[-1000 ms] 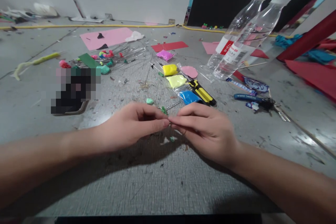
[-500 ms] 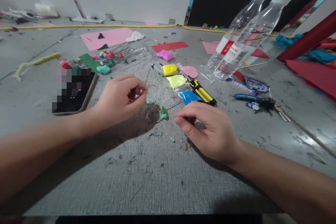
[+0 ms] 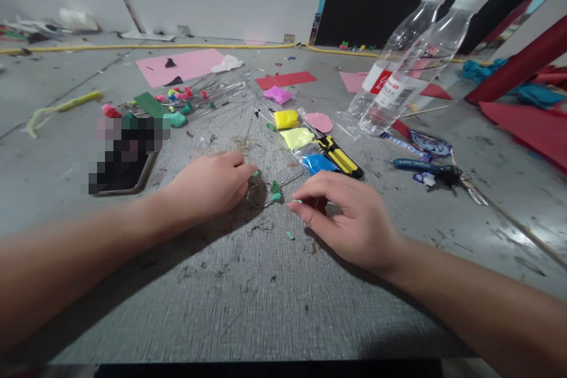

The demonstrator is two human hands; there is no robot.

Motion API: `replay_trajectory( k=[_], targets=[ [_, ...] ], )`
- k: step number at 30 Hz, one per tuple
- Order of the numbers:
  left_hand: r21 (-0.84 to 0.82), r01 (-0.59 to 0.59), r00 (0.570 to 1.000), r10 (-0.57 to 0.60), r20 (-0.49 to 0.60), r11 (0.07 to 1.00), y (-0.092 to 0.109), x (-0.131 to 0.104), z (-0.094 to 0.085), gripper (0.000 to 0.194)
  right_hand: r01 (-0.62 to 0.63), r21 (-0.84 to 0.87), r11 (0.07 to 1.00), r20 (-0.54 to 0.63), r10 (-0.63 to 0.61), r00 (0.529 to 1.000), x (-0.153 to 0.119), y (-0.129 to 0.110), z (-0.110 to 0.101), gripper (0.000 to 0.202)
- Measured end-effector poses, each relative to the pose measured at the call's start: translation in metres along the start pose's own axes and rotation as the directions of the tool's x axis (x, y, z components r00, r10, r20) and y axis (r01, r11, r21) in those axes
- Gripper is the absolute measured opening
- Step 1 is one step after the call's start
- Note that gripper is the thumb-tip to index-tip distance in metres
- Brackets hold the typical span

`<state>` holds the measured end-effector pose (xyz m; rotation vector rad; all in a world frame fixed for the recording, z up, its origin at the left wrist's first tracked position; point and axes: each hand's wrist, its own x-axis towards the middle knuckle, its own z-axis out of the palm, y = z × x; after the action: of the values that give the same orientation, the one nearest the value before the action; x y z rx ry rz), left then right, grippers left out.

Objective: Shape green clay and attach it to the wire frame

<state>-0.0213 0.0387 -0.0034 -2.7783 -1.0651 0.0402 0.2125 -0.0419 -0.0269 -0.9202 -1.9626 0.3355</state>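
My left hand (image 3: 212, 183) rests on the grey table just left of a thin wire loop (image 3: 259, 195), its fingers closed at a small light-green clay piece (image 3: 255, 173). A dark-green and mint clay bit (image 3: 275, 190) sits on the loop's right side. Right of it my right hand (image 3: 345, 212) pinches a tiny green clay piece (image 3: 297, 201) between thumb and forefinger. A small green scrap (image 3: 290, 235) lies below, between the hands. Just beyond my right hand lies a blue clay packet (image 3: 318, 163).
Yellow-black pliers (image 3: 341, 157), a yellow packet (image 3: 286, 119) and two clear bottles (image 3: 398, 82) stand or lie beyond my right hand. Keys (image 3: 472, 189) are at the right. A phone (image 3: 126, 171) lies left, near pink paper (image 3: 177, 66).
My left hand has turned and lowered onto the light-green piece on the table. A tiny green piece now shows in my right fingertips, which have shifted slightly left.
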Motion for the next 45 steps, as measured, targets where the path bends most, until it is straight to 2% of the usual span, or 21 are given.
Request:
replay_trajectory(
  k=[3, 9, 12, 16, 18, 21, 23, 24, 25, 26, 27, 29, 31, 33, 35, 43, 45],
  targets=[
    [0.034, 0.020, 1.000, -0.020, 0.011, 0.999, 0.004, -0.002, -0.003, 0.029, -0.001, 0.025, 1.000, 0.009, 0.001, 1.000, 0.000, 0.000, -0.001, 0.008],
    [0.061, 0.031, 0.998, -0.027, -0.055, 0.998, 0.003, -0.002, 0.000, 0.030, -0.068, 0.012, 0.998, 0.042, 0.067, 0.997, -0.001, 0.002, 0.000, 0.016],
    [0.031, 0.066, 0.991, -0.062, -0.118, 0.997, -0.001, 0.001, 0.003, 0.036, -0.108, 0.031, 0.994, 0.062, 0.106, 0.992, -0.002, 0.002, 0.001, 0.020],
    [-0.035, 0.079, 0.979, -0.084, -0.185, 0.996, -0.008, 0.005, 0.010, 0.037, -0.092, 0.025, 0.995, 0.066, 0.090, 0.994, -0.002, -0.001, -0.002, 0.011],
    [-0.070, 0.073, 0.971, -0.087, -0.222, 0.995, -0.008, 0.004, 0.009, 0.036, -0.080, 0.026, 0.996, 0.066, 0.078, 0.995, -0.001, -0.003, -0.003, 0.015],
    [-0.240, -0.001, 0.931, -0.086, -0.354, 0.971, 0.007, -0.005, -0.003, 0.031, -0.080, 0.022, 0.997, 0.088, 0.077, 0.993, 0.000, -0.005, -0.005, 0.025],
    [-0.480, -0.055, 0.891, -0.174, -0.419, 0.875, 0.026, -0.016, -0.016, 0.027, -0.109, 0.022, 0.994, 0.085, 0.107, 0.991, 0.000, -0.005, -0.005, 0.024],
    [-0.615, -0.048, 0.909, -0.221, -0.354, 0.787, 0.037, -0.022, -0.023, 0.025, -0.126, 0.028, 0.992, 0.078, 0.123, 0.989, 0.000, -0.006, -0.005, 0.022],
    [-0.751, -0.054, 0.953, -0.192, -0.237, 0.658, 0.047, -0.028, -0.028, 0.025, -0.136, 0.036, 0.990, 0.071, 0.133, 0.989, -0.001, -0.007, -0.006, 0.019],
    [-0.872, -0.016, 0.990, -0.116, -0.083, 0.489, 0.056, -0.033, -0.031, 0.026, -0.137, 0.047, 0.989, 0.063, 0.134, 0.989, -0.001, -0.008, -0.006, 0.017],
    [-0.942, 0.057, 0.998, -0.038, 0.047, 0.329, 0.063, -0.036, -0.032, 0.024, -0.130, 0.059, 0.990, 0.059, 0.127, 0.990, -0.002, -0.009, -0.007, 0.014],
    [-0.980, 0.181, 0.982, 0.031, 0.184, 0.088, 0.069, -0.037, -0.028, 0.021, -0.093, 0.090, 0.992, 0.059, 0.088, 0.994, -0.003, -0.012, -0.009, 0.014],
    [-0.964, 0.262, 0.965, 0.031, 0.261, -0.047, 0.068, -0.033, -0.020, 0.021, -0.023, 0.127, 0.992, 0.072, 0.014, 0.997, -0.003, -0.014, -0.010, 0.014],
    [-0.947, 0.308, 0.951, 0.025, 0.307, -0.096, 0.064, -0.028, -0.014, 0.020, 0.043, 0.168, 0.985, 0.093, -0.059, 0.994, -0.004, -0.017, -0.009, 0.013],
    [-0.940, 0.326, 0.945, 0.022, 0.326, -0.104, 0.060, -0.024, -0.011, 0.021, 0.073, 0.190, 0.979, 0.110, -0.095, 0.989, -0.004, -0.019, -0.007, 0.013],
    [-0.919, 0.379, 0.926, 0.047, 0.376, -0.108, 0.058, -0.023, -0.016, 0.027, 0.053, 0.166, 0.985, 0.118, -0.073, 0.990, -0.003, -0.023, -0.011, 0.028],
    [-0.919, 0.376, 0.927, 0.062, 0.371, -0.116, 0.057, -0.022, -0.015, 0.025, 0.037, 0.151, 0.988, 0.113, -0.054, 0.992, -0.002, -0.023, -0.011, 0.025]
  ],
)
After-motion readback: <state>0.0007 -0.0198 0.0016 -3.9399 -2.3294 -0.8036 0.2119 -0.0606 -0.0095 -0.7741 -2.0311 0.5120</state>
